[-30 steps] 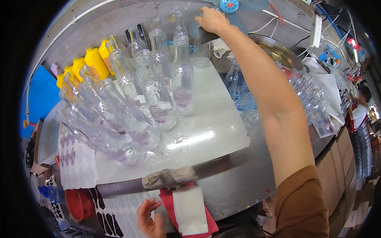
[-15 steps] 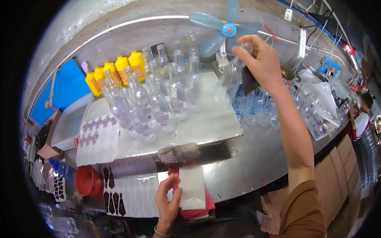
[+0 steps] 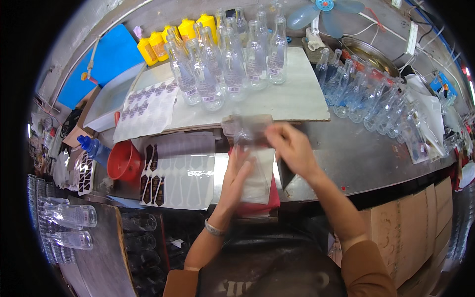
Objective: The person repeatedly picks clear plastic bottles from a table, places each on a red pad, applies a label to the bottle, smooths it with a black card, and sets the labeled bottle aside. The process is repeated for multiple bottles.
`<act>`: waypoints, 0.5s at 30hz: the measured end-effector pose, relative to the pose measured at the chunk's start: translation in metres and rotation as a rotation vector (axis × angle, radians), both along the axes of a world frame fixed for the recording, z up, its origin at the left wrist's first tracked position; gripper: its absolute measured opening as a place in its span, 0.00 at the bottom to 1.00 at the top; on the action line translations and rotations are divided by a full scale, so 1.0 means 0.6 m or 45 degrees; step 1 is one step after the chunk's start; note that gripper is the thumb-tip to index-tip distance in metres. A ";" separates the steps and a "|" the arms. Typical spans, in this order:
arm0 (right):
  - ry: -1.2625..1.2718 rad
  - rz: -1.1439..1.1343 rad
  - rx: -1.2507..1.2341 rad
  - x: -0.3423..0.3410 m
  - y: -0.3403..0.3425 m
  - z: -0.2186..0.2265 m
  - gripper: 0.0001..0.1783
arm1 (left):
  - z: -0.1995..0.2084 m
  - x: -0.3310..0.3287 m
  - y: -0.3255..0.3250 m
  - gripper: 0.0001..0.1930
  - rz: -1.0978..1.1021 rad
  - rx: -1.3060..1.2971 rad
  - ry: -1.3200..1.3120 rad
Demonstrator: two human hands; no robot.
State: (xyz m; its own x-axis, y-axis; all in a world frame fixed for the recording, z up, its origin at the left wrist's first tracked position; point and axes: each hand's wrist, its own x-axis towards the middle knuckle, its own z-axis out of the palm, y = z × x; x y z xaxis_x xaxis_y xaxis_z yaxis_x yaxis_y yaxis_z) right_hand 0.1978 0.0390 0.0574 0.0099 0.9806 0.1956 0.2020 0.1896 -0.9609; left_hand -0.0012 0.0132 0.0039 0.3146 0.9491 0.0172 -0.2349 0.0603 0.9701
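My left hand (image 3: 238,180) is closed round a clear glass bottle (image 3: 256,182), in front of the work board. The bottle's neck end is smeared by motion and points away from me. Beside it my right hand (image 3: 296,151) has its fingers bent, with a dark flat piece (image 3: 286,174) showing below them. Whether those fingers also touch the bottle is blurred. Under the bottle lies a white pad (image 3: 269,166) over red cloth (image 3: 273,200). A grey folded cloth (image 3: 228,129) hangs at the board's front edge, partly covered by the blur.
Several labelled bottles (image 3: 233,74) stand on the white board (image 3: 302,94); yellow bottles (image 3: 187,30) line its back. Bare bottles (image 3: 366,94) crowd the right. Sticker sheets (image 3: 190,173), a red bowl (image 3: 123,161) and a blue-capped bottle (image 3: 96,148) lie left. Cardboard (image 3: 405,232) stands lower right.
My right hand has come down from the bottles at the right, bringing a bottle to my left hand, which now holds it. The whole view has shifted downward.
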 end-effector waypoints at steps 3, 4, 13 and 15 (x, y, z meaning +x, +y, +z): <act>-0.111 0.091 -0.196 -0.018 -0.087 -0.047 0.19 | -0.014 0.001 0.006 0.38 0.088 0.161 0.189; -0.077 0.103 -0.260 -0.019 -0.100 -0.069 0.20 | -0.004 0.005 -0.002 0.37 0.151 0.222 0.264; -0.258 0.061 0.013 -0.030 -0.140 -0.038 0.24 | 0.007 0.006 -0.039 0.33 0.152 0.244 0.351; -0.248 0.018 0.026 -0.015 -0.138 -0.027 0.24 | 0.004 -0.006 -0.032 0.34 0.122 0.326 0.538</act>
State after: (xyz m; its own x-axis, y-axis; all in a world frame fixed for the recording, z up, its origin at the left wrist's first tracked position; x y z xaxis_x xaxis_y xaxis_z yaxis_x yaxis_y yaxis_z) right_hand 0.1888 -0.0436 0.0410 -0.0434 0.9763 0.2121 0.3809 0.2124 -0.8999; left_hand -0.0049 -0.0062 0.0060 0.2564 0.9559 0.1434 0.1892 -0.1951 0.9624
